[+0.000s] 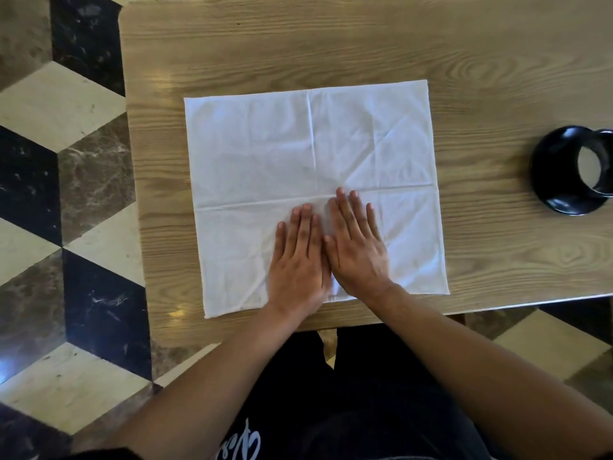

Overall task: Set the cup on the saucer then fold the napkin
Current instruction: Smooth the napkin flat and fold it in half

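White cursive lettering on dark shirt (243, 441), below the forearms at bottom edge, cut off and illegible. No other readable text, labels or numbers.

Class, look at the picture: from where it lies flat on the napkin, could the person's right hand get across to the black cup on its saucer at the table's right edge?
Probably yes. The right hand lies flat on the napkin, holding nothing, and only bare table lies between it and the cup on the saucer. Whether the arm stretches that far is unclear.

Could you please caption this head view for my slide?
Both hands, left hand and right hand, press flat on the unfolded white napkin; black cup sits on its saucer.
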